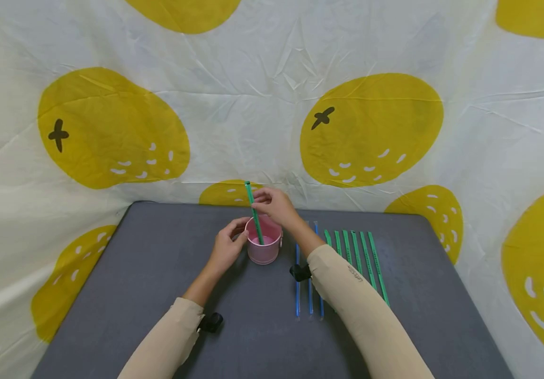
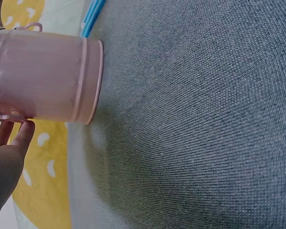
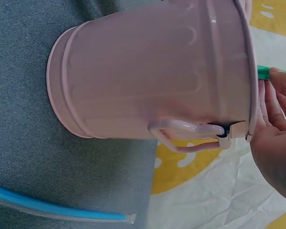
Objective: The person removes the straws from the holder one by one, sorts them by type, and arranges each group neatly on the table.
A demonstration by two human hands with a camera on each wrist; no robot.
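Left hand (image 1: pixel 227 247) at 9 o'clock of pink bucket (image 1: pixel 264 245), fingers curled loosely round its rim and side, steadying; in the left wrist view only fingertips (image 2: pixel 20 136) seen against the bucket (image 2: pixel 45 74) rim, so grip looks light. Bucket upright on grey desk (image 1: pixel 158 273), near the far middle.

Right hand (image 1: pixel 275 205) just above bucket at 12 o'clock, fingers narrow, pinching green straw (image 1: pixel 254 213) near its upper part. Straw tilted, lower end inside bucket, top leaning toward 11 o'clock. In the right wrist view, green tip (image 3: pixel 264 72) just past bucket (image 3: pixel 152 71) rim, next to the fingers (image 3: pixel 281 95); small handle (image 3: pixel 181 136) on bucket side.

Blue straws (image 1: pixel 309 284) flat on desk at 4 o'clock of bucket, partly under right forearm (image 1: pixel 357 300). Green straws (image 1: pixel 362 258) in a row further right, at 3 to 4 o'clock. One blue straw (image 3: pixel 57 207) also seen in the right wrist view, close to bucket base.

Risks, judged only:
- Bucket looks light and narrow; sideways push from tilted straw could tip it toward 9 o'clock if left hold slackens.
- Straw long against a shallow bucket; released at this lean, likely to lever over the rim and fall out, maybe dragging bucket.
- Right forearm low over blue straws; pulling back could sweep or roll them out of line, possibly off the near desk edge.
- Pinch high on the straw gives poor control of the lower end.
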